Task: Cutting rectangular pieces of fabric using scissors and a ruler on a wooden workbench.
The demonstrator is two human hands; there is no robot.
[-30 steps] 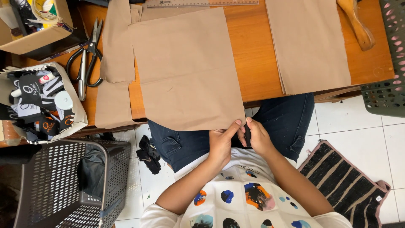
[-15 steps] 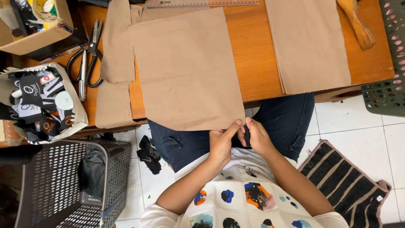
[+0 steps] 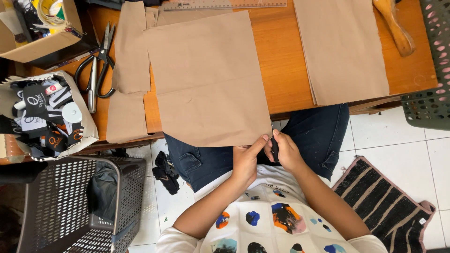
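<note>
Cloth [image 3: 208,79], plain tan and square, overhangs the table [image 3: 286,56] edge.

The small dark thing pinched between both hands is mostly covered by the fingers [image 3: 280,149]; its kind cannot be told. The ruler [image 3: 224,5], the cardboard box [image 3: 40,44] and the green basket [image 3: 429,100] run off the picture's edges. The large brown cloth [image 3: 208,77] hides the tabletop [image 3: 286,61] beneath.

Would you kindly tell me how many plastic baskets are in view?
2: a grey mesh basket on the floor at lower left, and a dark green basket cut off at the right edge. Others may lie outside the frame.
</note>
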